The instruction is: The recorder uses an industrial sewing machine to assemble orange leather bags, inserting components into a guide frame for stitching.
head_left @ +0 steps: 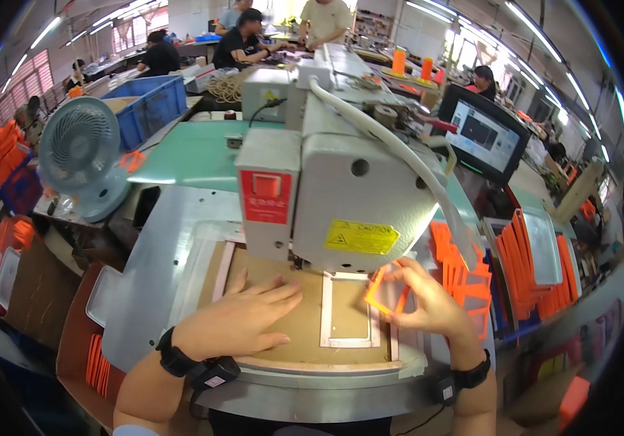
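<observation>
My right hand (426, 298) pinches a small orange rectangular frame (379, 299) by its edges, tilted above the right side of a brown board. Flat on that brown board (305, 320) rests my left hand (250, 312), fingers spread and holding nothing. A white rectangular border (326, 312) is fixed on the board between my hands, with brown showing inside it. Directly beyond my hands stands the grey head of a sewing machine (363, 189), its lower end just above the board. Black bands circle both my wrists.
Orange frame pieces (464, 280) are heaped right of the board. Farther right stand stacked orange pieces (523, 261) with a clear tray. A monitor (483, 134) is at the back right. A fan (79, 149) and a blue crate (145, 102) stand left. Other people work in the background.
</observation>
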Action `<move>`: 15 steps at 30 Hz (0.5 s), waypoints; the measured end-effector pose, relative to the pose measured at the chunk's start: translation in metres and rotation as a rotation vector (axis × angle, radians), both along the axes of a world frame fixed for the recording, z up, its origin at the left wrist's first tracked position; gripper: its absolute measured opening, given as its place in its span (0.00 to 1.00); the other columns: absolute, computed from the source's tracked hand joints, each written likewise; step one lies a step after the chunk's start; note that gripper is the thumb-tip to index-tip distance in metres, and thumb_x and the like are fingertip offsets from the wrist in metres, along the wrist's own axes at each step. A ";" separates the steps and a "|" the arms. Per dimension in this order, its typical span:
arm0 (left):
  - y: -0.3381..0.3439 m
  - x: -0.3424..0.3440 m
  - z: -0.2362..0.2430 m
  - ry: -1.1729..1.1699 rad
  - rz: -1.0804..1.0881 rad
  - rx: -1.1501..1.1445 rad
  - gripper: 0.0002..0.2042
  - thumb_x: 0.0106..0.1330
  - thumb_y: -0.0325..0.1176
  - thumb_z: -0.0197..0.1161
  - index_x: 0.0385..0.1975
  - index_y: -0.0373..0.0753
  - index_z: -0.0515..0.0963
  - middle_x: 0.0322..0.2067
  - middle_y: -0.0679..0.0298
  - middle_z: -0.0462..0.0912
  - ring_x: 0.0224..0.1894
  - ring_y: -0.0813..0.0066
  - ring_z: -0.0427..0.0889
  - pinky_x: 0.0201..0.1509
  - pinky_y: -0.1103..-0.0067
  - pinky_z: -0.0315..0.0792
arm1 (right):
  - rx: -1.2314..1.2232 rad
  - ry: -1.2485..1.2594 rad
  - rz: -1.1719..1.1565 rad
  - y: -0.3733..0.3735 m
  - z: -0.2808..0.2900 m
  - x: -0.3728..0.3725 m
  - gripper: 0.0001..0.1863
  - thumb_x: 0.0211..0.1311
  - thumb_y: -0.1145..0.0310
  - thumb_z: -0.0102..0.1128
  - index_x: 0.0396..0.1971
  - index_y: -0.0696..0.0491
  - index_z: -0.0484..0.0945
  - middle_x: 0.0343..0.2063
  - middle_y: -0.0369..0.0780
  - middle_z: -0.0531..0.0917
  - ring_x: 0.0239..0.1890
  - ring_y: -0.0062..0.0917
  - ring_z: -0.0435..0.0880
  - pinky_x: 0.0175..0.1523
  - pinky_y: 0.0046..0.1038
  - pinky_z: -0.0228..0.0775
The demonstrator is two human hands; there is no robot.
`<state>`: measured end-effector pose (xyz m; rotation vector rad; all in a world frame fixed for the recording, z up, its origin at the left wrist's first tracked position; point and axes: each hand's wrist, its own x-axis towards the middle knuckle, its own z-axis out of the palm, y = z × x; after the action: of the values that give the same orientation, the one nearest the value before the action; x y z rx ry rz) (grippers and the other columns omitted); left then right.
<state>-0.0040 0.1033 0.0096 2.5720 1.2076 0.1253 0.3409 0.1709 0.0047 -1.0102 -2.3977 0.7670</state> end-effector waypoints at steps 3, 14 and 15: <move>0.003 0.010 -0.001 -0.062 -0.087 -0.090 0.32 0.68 0.46 0.58 0.67 0.35 0.63 0.70 0.53 0.58 0.73 0.55 0.56 0.71 0.44 0.47 | 0.004 -0.011 -0.021 -0.002 0.000 0.005 0.32 0.48 0.62 0.75 0.52 0.56 0.72 0.63 0.59 0.64 0.70 0.49 0.60 0.69 0.38 0.58; -0.007 0.030 -0.007 -0.018 -0.195 0.002 0.30 0.70 0.49 0.56 0.66 0.37 0.65 0.70 0.51 0.59 0.73 0.53 0.55 0.72 0.44 0.47 | -0.010 -0.105 0.148 -0.009 0.004 -0.020 0.35 0.43 0.59 0.78 0.52 0.58 0.74 0.64 0.59 0.62 0.65 0.51 0.65 0.66 0.40 0.62; -0.007 0.030 -0.009 -0.022 -0.192 -0.006 0.30 0.70 0.49 0.56 0.66 0.37 0.64 0.70 0.51 0.59 0.73 0.54 0.55 0.72 0.44 0.47 | -0.016 -0.133 0.161 -0.010 0.004 -0.024 0.36 0.43 0.59 0.78 0.52 0.58 0.74 0.64 0.59 0.63 0.65 0.51 0.65 0.66 0.40 0.63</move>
<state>0.0256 0.0967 0.0011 2.6578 0.9449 0.1079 0.3167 0.1608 0.0090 -0.9089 -2.6160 0.7982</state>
